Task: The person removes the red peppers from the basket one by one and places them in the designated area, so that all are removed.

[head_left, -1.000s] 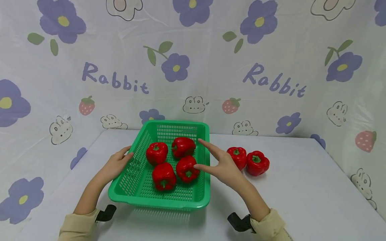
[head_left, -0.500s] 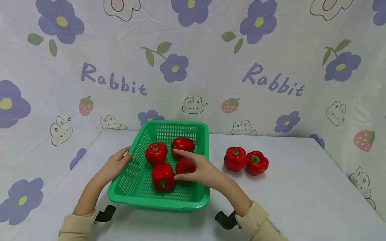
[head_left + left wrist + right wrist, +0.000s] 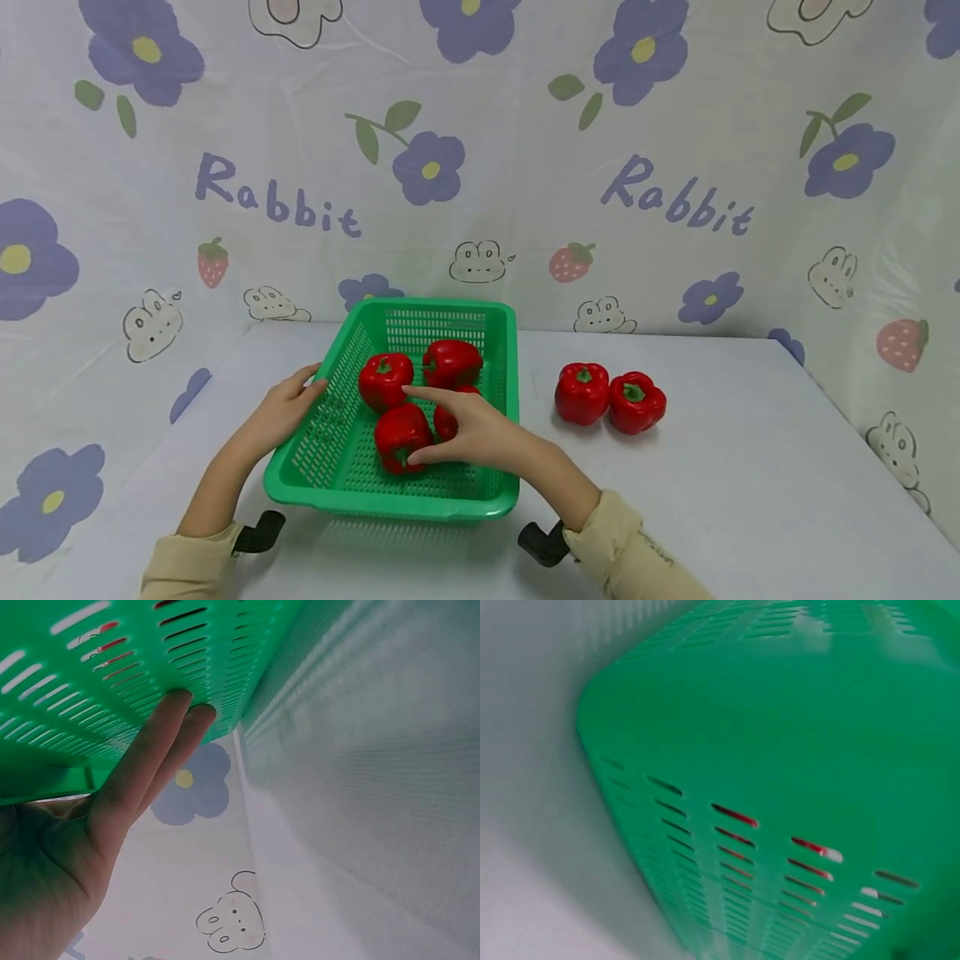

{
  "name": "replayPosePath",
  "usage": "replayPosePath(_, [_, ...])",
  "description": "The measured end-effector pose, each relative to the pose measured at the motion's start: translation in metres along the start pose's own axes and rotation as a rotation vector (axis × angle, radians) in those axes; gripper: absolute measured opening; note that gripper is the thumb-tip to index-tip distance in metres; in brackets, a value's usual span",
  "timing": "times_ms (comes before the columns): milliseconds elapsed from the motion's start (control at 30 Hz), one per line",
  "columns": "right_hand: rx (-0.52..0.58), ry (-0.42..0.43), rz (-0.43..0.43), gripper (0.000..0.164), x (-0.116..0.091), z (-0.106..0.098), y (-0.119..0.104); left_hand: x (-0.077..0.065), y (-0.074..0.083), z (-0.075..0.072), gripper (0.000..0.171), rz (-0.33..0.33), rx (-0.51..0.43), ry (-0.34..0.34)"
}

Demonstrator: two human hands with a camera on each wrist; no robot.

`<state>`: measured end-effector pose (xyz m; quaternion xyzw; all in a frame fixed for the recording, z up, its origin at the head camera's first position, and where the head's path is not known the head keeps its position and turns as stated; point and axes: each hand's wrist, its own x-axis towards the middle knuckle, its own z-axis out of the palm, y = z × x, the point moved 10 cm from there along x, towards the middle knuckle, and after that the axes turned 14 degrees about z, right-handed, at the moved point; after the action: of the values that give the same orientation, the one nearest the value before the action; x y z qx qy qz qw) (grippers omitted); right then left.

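R hand (image 3: 474, 429) — digits apart at front pepper (image 3: 400, 431) — glossy red, grn-stemmed; L hand (image 3: 281, 410) straight-fingered on basket (image 3: 390, 504).

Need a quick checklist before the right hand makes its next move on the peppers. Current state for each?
1. Basket steadied: ok, left hand on its left side, fingers against the outer wall.
2. Right hand over basket, thumb and fingers apart: ok.
3. Thumb touching front pepper: cannot tell, only overlap shows.
4. Partly covered pepper fully visible: not ok, right hand blocks it.
5. Nearer table pepper and farther table pepper clear of basket: ok.
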<state>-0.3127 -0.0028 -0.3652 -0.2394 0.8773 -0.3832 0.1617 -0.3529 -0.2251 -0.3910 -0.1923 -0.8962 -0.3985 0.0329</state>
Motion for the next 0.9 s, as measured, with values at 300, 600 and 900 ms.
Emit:
replayPosePath(300, [-0.066,-0.051,0.010,0.080,0.005,0.014,-0.006,0.000,0.000,-0.001,0.057,0.003,-0.017,-0.001])
replayPosePath(600, [-0.101,-0.093,0.021,0.080,0.012,0.021,-0.003,0.000,0.000,-0.001,0.057,0.002,-0.010,0.000])
replayPosePath(900, [-0.127,-0.116,0.038,0.083,0.017,0.025,-0.002,0.000,0.000,0.001,0.059,0.003,-0.027,-0.004])
